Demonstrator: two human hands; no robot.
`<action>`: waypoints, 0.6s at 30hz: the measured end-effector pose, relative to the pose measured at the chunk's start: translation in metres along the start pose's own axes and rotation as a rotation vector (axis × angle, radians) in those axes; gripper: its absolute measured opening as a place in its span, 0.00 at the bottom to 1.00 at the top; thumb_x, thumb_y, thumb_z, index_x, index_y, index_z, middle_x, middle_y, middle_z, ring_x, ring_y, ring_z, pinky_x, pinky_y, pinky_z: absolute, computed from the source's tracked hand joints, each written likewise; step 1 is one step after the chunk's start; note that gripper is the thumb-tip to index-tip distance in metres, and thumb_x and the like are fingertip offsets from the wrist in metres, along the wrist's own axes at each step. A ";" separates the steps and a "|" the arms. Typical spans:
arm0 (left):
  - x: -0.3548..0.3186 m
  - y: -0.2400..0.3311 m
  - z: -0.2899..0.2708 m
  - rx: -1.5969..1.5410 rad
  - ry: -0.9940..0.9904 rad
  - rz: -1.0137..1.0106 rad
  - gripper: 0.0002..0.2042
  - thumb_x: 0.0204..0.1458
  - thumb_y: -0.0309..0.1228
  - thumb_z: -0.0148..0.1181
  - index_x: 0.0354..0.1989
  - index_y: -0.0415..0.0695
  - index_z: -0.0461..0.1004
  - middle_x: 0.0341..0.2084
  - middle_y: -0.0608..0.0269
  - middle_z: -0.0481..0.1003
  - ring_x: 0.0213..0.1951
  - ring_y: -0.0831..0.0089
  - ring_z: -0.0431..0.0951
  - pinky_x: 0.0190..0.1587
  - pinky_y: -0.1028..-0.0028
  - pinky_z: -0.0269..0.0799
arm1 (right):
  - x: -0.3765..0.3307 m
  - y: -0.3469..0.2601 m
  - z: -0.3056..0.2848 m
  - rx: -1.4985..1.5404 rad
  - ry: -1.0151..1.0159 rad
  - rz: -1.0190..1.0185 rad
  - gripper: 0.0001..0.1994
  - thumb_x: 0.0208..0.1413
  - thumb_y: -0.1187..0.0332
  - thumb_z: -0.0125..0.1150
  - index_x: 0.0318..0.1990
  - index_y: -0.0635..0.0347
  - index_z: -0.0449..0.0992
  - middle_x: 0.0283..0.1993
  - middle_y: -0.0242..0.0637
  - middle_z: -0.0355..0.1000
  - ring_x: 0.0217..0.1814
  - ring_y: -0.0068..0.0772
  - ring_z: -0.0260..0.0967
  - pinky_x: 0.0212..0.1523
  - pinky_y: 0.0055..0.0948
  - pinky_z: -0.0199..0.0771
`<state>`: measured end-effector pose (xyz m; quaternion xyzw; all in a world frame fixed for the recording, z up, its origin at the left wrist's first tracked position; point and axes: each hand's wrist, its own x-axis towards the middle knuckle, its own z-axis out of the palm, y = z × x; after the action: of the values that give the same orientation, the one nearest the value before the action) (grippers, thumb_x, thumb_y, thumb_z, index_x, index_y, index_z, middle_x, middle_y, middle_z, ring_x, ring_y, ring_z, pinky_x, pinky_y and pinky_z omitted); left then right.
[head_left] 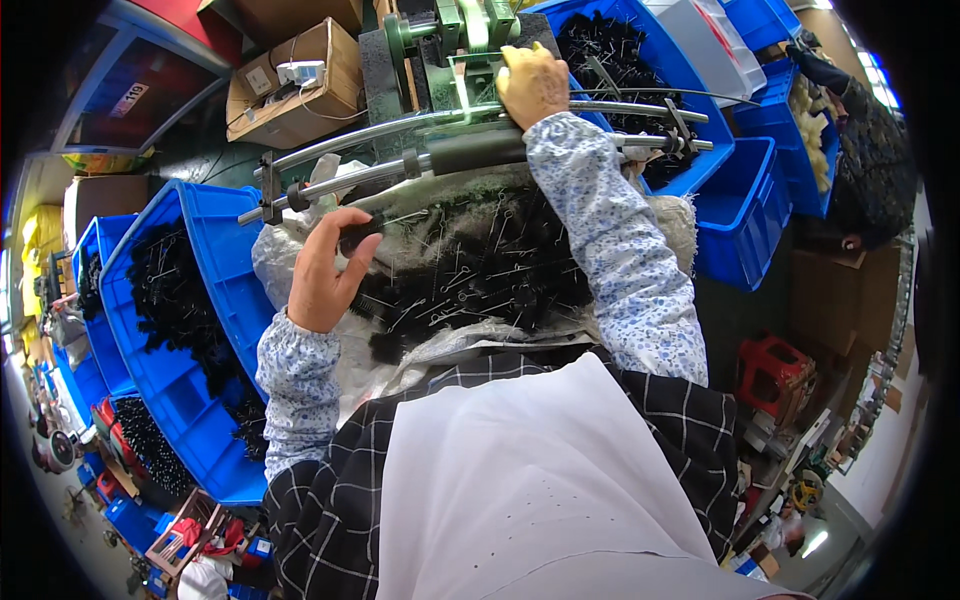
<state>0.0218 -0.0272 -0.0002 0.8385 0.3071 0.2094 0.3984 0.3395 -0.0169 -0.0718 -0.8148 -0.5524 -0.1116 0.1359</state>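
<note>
My left hand (330, 265) is at the left edge of a pile of black-bristled wire brushes (470, 270). Its thumb and forefinger curve around the dark bristles of one brush (353, 236), whose thin wire handle points right. My right hand (533, 84) reaches forward to the machine (425, 85), with yellow coverings on some fingertips. Those fingers are curled at the working area beside a small clear guard plate (478, 75); what they hold there is hidden. Two curved metal rails (360, 180), one with a black padded sleeve (476, 152), cross between me and the machine.
A blue bin (190, 330) of black brushes stands at my left, another blue bin (690, 165) at the right of the machine. An open cardboard box (295, 85) sits far left. Pale sacking (440, 355) lies under the pile. A red plastic stool (773, 378) is at right.
</note>
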 end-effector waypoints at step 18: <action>0.009 -0.011 0.001 -0.200 -0.031 0.014 0.14 0.52 0.27 0.52 0.45 0.41 0.59 0.33 0.59 0.69 0.33 0.72 0.70 0.37 0.74 0.65 | 0.027 0.125 0.003 0.000 -0.166 -0.014 0.13 0.51 0.63 0.47 0.43 0.43 0.75 0.41 0.40 0.72 0.43 0.47 0.69 0.43 0.42 0.69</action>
<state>0.0251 -0.0167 -0.0084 0.7999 0.2727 0.2288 0.4831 0.4655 -0.0360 -0.0775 -0.8174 -0.5674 -0.0447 0.0891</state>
